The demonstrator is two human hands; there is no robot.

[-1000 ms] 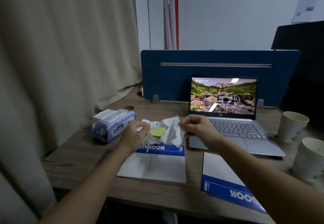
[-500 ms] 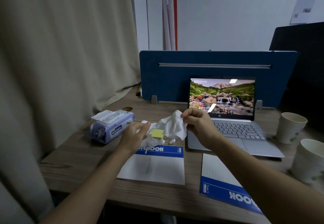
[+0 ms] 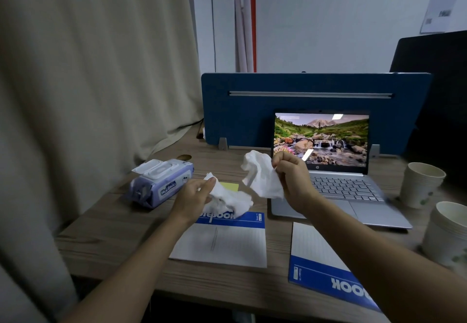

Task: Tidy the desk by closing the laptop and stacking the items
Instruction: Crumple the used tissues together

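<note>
Pinching one crumpled white tissue [image 3: 262,178], the right hand [image 3: 290,178] lifts it; the left hand [image 3: 194,196] grips another crumpled white tissue [image 3: 230,200] above the wooden worktop [image 3: 113,221].

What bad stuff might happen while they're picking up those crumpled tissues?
1. The right hand lifts a tissue just in front of the open laptop; a swing might bump the screen.
2. The left hand only pinches its tissue, so it may drop back on the notebook.
3. The paper cups stand close on the right; an elbow might tip them.
</note>
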